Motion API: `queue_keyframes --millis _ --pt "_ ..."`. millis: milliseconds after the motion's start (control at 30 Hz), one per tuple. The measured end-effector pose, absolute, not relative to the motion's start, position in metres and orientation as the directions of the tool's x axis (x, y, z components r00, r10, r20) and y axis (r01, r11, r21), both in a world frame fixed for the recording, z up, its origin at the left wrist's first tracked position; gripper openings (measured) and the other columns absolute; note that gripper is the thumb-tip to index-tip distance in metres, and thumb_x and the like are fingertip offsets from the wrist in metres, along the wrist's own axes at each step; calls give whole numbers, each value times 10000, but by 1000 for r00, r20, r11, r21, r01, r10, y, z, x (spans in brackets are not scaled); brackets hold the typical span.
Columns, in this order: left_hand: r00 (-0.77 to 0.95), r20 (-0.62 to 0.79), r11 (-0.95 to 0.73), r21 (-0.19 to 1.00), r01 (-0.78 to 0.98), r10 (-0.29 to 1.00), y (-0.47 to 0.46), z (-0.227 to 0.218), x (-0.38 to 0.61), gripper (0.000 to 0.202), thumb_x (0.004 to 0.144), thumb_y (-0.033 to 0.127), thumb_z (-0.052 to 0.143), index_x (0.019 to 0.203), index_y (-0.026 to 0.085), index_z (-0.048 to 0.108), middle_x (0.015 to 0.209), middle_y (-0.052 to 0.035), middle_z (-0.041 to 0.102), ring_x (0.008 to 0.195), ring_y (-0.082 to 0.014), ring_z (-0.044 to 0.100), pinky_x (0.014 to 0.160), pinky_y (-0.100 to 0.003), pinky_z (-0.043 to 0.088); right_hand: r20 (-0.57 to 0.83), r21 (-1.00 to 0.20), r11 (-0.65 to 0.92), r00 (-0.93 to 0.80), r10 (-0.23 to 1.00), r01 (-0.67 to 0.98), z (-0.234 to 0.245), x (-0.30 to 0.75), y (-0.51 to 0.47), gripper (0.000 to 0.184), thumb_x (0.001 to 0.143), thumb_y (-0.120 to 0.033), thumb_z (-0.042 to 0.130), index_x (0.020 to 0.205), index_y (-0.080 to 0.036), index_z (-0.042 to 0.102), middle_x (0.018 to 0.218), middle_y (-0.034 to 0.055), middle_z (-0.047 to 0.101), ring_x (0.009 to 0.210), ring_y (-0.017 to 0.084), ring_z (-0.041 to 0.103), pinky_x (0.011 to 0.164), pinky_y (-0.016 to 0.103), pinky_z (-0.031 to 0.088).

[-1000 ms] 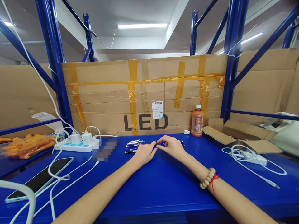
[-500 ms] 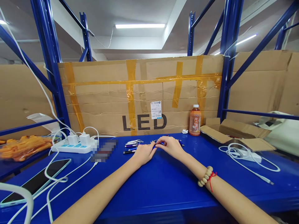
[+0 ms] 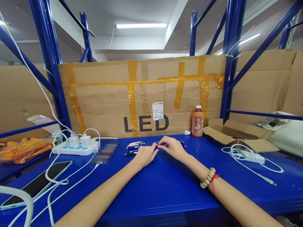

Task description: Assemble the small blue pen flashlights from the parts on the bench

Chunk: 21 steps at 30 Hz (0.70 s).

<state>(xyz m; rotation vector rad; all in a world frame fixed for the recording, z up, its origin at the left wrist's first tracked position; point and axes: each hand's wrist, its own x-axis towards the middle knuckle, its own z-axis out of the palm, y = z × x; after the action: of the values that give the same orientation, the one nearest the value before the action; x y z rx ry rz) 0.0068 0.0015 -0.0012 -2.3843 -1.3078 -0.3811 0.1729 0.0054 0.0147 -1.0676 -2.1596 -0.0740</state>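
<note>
My left hand [image 3: 145,154] rests low over the blue tabletop [image 3: 151,186], its fingers closed together and pointing to the right. Facing it is my right hand [image 3: 174,148], fingers curled into a pinch, with a bead bracelet and red string on the wrist. The fingertips of both hands meet around something small and dark blue that they mostly hide. Left of my left hand lie several silver and blue pens [image 3: 133,146], and a darker pen [image 3: 131,153] is nearer to me. More small dark pieces [image 3: 183,144] show partly behind my right hand.
At left are a white power strip [image 3: 73,148] with plugs, white cables and a phone [image 3: 38,183]; a blurred-out object [image 3: 106,152] lies nearby. A drink bottle [image 3: 197,121], an open cardboard box [image 3: 248,130] and a coiled cable [image 3: 251,157] are at right. Taped cardboard [image 3: 106,104] stands behind.
Both hands stay almost exactly in place, fingertips together. The whole view shifts very slightly; nothing else visibly moves.
</note>
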Motion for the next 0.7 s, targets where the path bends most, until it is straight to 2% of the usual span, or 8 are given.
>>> queue_keyframes --millis 700 --pt "526 416 -506 -168 846 742 2 -1 7 314 893 348 237 1087 176 414 835 -76 643 749 -198 619 640 -277 450 620 -246 655 -403 673 715 15 173 5 147 773 -323 514 776 -217 615 796 -4 610 632 91 515 565 210 348"
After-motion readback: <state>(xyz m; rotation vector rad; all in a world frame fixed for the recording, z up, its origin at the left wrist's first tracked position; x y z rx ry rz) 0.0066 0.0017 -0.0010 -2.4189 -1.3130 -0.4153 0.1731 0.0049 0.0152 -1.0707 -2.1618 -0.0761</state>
